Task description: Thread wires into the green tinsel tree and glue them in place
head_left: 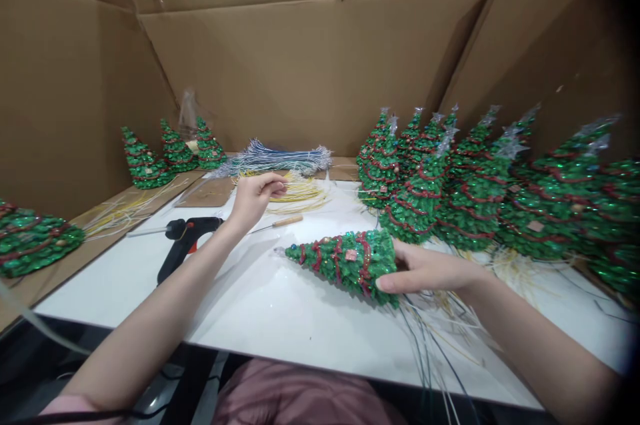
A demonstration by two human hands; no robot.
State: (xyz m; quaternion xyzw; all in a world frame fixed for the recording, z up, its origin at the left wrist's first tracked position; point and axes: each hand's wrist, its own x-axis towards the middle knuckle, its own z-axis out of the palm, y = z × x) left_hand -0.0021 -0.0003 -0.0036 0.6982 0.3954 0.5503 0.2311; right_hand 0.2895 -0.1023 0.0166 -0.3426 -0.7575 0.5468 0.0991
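Observation:
A small green Christmas tree (345,261) with red garlands lies tilted on its side, its tip to the left. My right hand (420,269) grips it at the wide base, thumb on the near side. Thin wires (430,338) trail from the base towards the table's front edge. My left hand (263,190) is raised over the table near a bundle of yellow wires (305,193), fingertips pinched together; what they hold, if anything, cannot be made out. Below it lies a wooden-handled pointed tool (287,221). A black glue gun (183,241) rests behind my left forearm.
Several finished-looking trees with clear stars (470,191) crowd the right side. More trees (145,161) stand at the back left, and another tree (35,241) at the left edge. A bundle of blue wires (280,157) lies at the back before cardboard walls (300,65).

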